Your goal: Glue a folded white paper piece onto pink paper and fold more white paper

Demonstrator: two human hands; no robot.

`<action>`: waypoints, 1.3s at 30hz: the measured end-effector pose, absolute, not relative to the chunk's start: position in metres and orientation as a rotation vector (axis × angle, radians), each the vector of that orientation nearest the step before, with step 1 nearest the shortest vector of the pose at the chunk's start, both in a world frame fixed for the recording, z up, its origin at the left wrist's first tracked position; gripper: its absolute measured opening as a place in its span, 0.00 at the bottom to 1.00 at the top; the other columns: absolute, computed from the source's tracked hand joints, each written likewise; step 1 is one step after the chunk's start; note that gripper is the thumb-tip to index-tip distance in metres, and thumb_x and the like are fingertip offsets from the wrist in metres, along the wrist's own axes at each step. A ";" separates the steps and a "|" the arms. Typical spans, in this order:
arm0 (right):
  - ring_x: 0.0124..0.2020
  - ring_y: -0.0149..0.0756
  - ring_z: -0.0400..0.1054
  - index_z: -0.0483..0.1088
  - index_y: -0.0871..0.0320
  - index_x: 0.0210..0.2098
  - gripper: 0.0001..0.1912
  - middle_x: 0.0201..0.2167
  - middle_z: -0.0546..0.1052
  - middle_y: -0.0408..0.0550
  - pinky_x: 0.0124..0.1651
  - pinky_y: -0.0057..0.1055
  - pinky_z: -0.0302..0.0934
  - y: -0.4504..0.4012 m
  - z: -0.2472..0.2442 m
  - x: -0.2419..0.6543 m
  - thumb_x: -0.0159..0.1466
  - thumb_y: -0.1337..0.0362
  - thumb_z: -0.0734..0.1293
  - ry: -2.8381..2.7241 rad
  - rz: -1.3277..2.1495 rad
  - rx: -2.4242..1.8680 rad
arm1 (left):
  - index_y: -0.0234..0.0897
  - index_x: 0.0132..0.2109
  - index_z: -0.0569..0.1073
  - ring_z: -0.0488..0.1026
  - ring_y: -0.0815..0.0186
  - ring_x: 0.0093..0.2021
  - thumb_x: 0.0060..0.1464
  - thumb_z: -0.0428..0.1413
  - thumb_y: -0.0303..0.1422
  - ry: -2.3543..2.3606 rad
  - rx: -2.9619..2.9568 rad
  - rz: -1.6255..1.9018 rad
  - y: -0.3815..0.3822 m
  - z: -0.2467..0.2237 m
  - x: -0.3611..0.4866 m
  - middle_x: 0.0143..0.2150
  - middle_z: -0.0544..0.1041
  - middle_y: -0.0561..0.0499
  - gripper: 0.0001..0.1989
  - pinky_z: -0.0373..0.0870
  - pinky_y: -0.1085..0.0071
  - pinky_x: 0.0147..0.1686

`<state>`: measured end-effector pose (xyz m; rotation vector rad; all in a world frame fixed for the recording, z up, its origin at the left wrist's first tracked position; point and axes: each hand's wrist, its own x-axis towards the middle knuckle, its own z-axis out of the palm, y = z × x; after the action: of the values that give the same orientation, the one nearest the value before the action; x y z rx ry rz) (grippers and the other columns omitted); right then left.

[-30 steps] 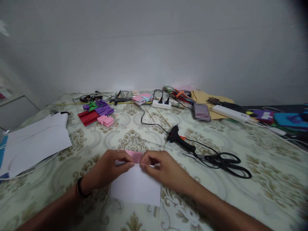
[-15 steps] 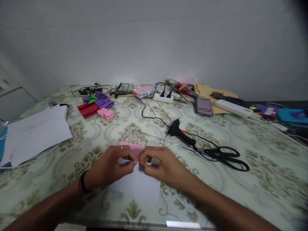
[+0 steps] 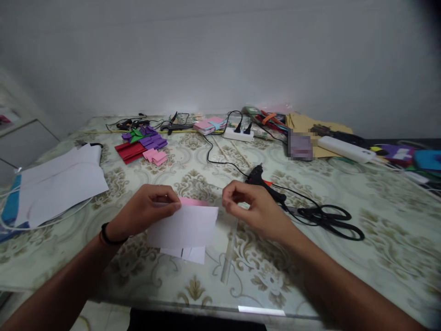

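A white sheet [image 3: 186, 227] hangs from my left hand [image 3: 148, 207], pinched between thumb and fingertips at its upper edge. Behind that edge shows a strip of pink paper [image 3: 193, 202]. Below the sheet lies another white paper [image 3: 196, 255] with a short dark mark. My right hand [image 3: 253, 207] is just right of the sheet, thumb and fingertips brought together; whether something tiny is between them cannot be made out. A clear ruler-like strip [image 3: 228, 257] lies on the table under and beside that hand.
A black glue gun [image 3: 263, 181] and black scissors [image 3: 329, 219] lie right of my right hand. White sheets [image 3: 65, 184] lie at left. Folded purple [image 3: 155, 141], red [image 3: 129, 151] and pink papers [image 3: 155, 156] lie farther back, near a power strip [image 3: 237, 134].
My hands have moved apart, the right one off the paper. The white sheet now hangs in front of the pink paper, and another white paper shows below. The view has shifted slightly.
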<state>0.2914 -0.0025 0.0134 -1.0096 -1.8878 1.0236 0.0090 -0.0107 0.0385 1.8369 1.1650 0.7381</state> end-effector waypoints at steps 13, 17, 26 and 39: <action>0.29 0.30 0.65 0.72 0.57 0.30 0.04 0.27 0.75 0.39 0.35 0.27 0.59 -0.019 0.005 0.272 0.61 0.70 0.67 -2.068 1.067 -0.975 | 0.35 0.35 0.81 0.75 0.69 0.32 0.57 0.59 0.31 1.115 1.890 0.657 -0.023 0.023 0.032 0.32 0.81 0.52 0.06 0.70 0.75 0.34; 0.30 0.30 0.66 0.72 0.57 0.30 0.05 0.27 0.75 0.39 0.35 0.26 0.59 -0.021 0.006 0.268 0.59 0.73 0.67 -2.085 1.086 -0.937 | 0.34 0.33 0.78 0.72 0.71 0.29 0.54 0.59 0.28 1.092 1.986 0.628 -0.023 0.019 0.033 0.28 0.78 0.53 0.04 0.68 0.75 0.32; 0.30 0.32 0.66 0.71 0.56 0.28 0.06 0.27 0.75 0.41 0.35 0.27 0.60 -0.021 0.011 0.271 0.58 0.73 0.66 -2.003 1.186 -0.912 | 0.35 0.31 0.76 0.69 0.71 0.30 0.53 0.58 0.26 1.037 2.015 0.638 -0.020 0.026 0.029 0.29 0.75 0.54 0.04 0.66 0.76 0.32; 0.23 0.29 0.57 0.70 0.57 0.30 0.11 0.23 0.67 0.39 0.26 0.27 0.48 0.000 0.015 0.294 0.61 0.58 0.72 -1.530 1.357 -0.940 | 0.34 0.33 0.76 0.74 0.69 0.26 0.61 0.62 0.33 1.061 1.581 1.053 -0.006 0.041 0.001 0.25 0.77 0.52 0.09 0.71 0.74 0.31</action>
<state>0.2944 -0.0002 0.0147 -0.9401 -1.5299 1.3568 0.0009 -0.0062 0.0410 1.5813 1.0611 1.0532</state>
